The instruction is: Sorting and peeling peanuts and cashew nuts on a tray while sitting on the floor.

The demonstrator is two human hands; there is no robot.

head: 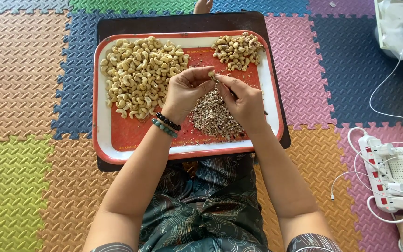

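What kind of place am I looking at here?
Probably a home floor used as a work spot: foam puzzle mats, a tray of cashews over the lap, and a power strip with chargers.

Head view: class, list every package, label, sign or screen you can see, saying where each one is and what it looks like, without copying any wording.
Printed lettering: faint pale marks on the red floor of the tray, between the two cashew piles.
Bag or wrapper: top right corner on the mat, white and crumpled.
Screens or signs: none visible.
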